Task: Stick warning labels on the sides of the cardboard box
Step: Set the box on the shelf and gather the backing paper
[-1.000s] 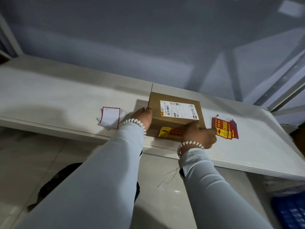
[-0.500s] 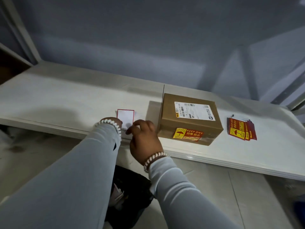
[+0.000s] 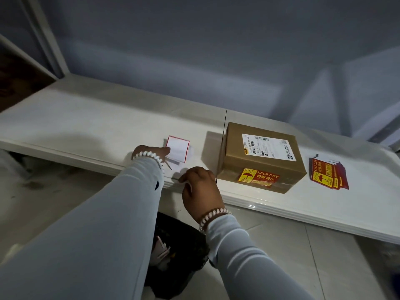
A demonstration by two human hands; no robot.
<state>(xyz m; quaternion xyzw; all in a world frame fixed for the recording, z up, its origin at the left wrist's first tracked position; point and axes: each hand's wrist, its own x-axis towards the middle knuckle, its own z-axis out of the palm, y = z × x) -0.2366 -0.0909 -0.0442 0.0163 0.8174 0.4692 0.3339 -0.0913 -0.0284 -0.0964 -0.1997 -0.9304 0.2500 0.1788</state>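
The brown cardboard box (image 3: 259, 156) stands on the white table (image 3: 86, 124), with a white shipping label on top. A yellow and red KEEP DRY label (image 3: 258, 177) is stuck on its near side. To the right of the box lies a stack of red warning labels (image 3: 329, 176). My left hand (image 3: 151, 152) holds the edge of a white, red-bordered backing paper (image 3: 178, 148), left of the box. At the table's near edge my right hand (image 3: 201, 191) has its fingers curled and pinches a white paper scrap (image 3: 185, 180). Neither hand touches the box.
More white backing papers lie under the red-bordered one. A black bag (image 3: 184, 256) with paper scraps in it sits on the tiled floor below the table edge. A grey wall runs behind the table and metal shelf posts stand at the left.
Both hands have left the box and moved left to the backing papers. The KEEP DRY label on the near side is now uncovered.
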